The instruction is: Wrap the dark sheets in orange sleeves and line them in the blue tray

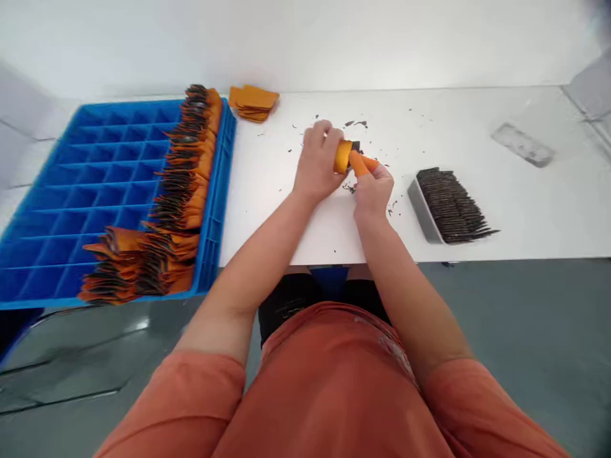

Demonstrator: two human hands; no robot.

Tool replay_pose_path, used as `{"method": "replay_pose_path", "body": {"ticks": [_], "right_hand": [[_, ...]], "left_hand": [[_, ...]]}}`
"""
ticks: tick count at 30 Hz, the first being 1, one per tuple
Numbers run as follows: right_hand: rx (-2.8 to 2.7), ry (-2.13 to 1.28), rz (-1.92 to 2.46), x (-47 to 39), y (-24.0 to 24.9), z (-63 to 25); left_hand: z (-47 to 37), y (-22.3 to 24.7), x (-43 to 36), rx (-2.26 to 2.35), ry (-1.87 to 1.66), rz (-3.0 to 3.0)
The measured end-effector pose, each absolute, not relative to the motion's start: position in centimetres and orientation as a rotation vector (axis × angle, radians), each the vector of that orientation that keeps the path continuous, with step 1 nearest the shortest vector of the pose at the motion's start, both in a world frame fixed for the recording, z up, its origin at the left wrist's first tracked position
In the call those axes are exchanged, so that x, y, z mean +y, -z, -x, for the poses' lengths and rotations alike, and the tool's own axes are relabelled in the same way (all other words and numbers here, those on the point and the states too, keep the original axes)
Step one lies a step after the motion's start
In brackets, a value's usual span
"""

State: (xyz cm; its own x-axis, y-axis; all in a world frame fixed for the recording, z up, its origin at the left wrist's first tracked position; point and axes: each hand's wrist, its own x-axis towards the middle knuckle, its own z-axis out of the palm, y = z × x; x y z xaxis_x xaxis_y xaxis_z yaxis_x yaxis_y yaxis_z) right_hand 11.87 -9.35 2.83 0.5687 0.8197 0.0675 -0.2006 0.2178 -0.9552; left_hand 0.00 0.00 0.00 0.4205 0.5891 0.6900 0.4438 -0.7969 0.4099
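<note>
My left hand (317,159) was closed around an orange packet (342,156), holding it just above or on the tabletop (296,238); I could not tell which. A dark piece (356,146) showed at the packet's right end. My right hand (375,191) met it there, its fingers bent and two of them wearing orange finger covers (359,163). Those covered fingers were right up against the dark piece, but whether they were pinching it I could not tell.

Dark crumbs (356,123) lay scattered around both hands. Near my right forearm stood a pale tray (426,210), packed with a row of thin dark sheets (451,207). Farther to the right lay a clear wrapper (524,145). On my left sat a blue crate (95,197) divided into compartments, those along its right side and near corner crammed with orange-and-dark packets (188,165). Just beside its far right corner lay a small stack of orange packets (254,102).
</note>
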Motion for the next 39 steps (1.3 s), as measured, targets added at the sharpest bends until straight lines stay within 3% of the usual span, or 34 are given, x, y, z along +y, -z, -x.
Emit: {"method": "replay_pose_path", "body": {"ticks": [5, 14, 22, 32, 39], "right_hand": [[-0.673, -0.752, 1.286, -9.8, -2.5, -11.6], [-1.117, -0.394, 1.345, -11.4, -1.4, -10.2], [-1.282, -0.305, 1.409, -10.8, 0.0, -10.1], [-1.291, -0.16, 1.343, -11.1, 0.1, -10.5], [-1.208, -0.12, 1.364, -11.1, -0.7, -10.0]], "left_hand": [[0.1, -0.3, -1.1, 1.011, -1.231, -2.512], [0.3, -2.5, -3.1, 1.334, -1.178, -2.326], [0.5, -3.8, -4.4, 1.2, -1.061, -2.336], [0.2, -2.3, -3.4, 1.377, -1.162, -1.836], [0.7, -1.6, -2.5, 1.05, -1.463, -2.109]]}}
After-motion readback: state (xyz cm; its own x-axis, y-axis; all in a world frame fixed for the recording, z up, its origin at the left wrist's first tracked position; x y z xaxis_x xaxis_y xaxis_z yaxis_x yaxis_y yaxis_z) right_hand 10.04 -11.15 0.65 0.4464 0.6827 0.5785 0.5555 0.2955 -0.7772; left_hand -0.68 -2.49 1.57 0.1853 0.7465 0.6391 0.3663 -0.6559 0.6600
